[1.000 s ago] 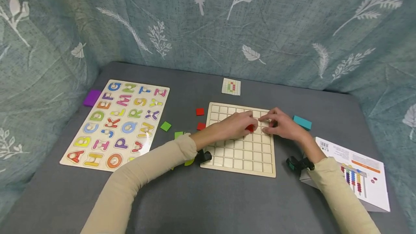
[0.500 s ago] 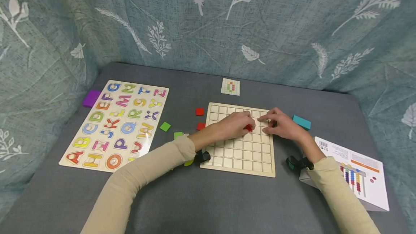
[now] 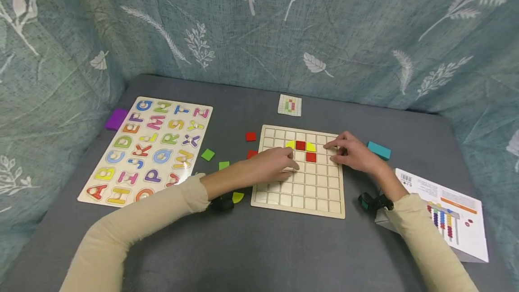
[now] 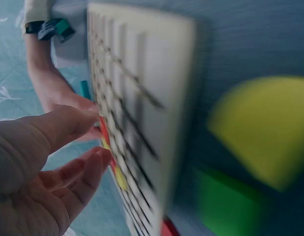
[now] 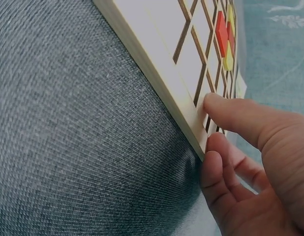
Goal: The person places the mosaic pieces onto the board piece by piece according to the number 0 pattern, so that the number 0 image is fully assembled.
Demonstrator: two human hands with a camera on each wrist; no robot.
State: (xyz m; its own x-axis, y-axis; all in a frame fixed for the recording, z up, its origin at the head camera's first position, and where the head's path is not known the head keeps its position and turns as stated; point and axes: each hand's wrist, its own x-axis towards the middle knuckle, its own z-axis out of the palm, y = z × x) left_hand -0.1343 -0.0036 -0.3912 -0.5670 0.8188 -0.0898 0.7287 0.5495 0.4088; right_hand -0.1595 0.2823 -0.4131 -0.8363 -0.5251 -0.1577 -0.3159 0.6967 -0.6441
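Left hand (image 3: 275, 166) lies over the left-middle cells of the grid board (image 3: 298, 195), fingers relaxed and loosely extended, holding nothing. Right hand (image 3: 352, 153) is on the board's right edge, thumb and fingertips (image 5: 226, 110) pressing on the rim and steadying it, nothing enclosed. The board lies flat on the grey table (image 3: 251, 247). In its upper rows sit two red tiles (image 3: 300, 145) and two yellow pieces (image 3: 311, 147), close beside one another. Judged: the board is thin, stiff wood, light, apt to slide on the cloth, best held by its rim; the tiles are small, flat and hard, best pinched by their edges. Left of the board lie loose red (image 3: 250, 136) and green tiles (image 3: 208, 154), further left an alphabet puzzle (image 3: 150, 148). Behind the board lies a pattern card (image 3: 289, 105); to its right a teal block (image 3: 379, 150) and a printed box (image 3: 446, 211).
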